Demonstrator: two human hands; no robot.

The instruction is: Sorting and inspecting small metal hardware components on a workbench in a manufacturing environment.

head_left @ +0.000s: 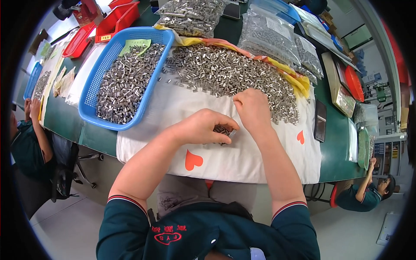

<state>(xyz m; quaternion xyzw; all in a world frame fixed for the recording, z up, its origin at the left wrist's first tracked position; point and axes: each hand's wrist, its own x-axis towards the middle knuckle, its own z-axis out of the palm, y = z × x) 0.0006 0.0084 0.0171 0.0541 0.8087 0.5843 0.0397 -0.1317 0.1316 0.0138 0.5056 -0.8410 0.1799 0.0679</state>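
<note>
A broad heap of small silvery metal sleeves (225, 71) lies spread on a white cloth (151, 145) in front of me. My left hand (201, 125) is curled above the cloth, its fingers and thumb cupped round a cluster of these metal sleeves (222, 129). At the near edge of the heap, my right hand (252, 107) is closed with fingertips bent together. Whatever it may pinch is hidden. A blue perforated basket (89, 102) to the left is filled with similar sleeves, with a green paper slip (135, 44) on top.
Bags of metal parts (190, 17) and clear plastic bags (268, 37) stand behind the heap, along a yellow and orange cloth strip (299, 82). Red bins (117, 21) sit at the far left. A dark phone-like object (320, 120) lies right. Co-workers sit at both sides.
</note>
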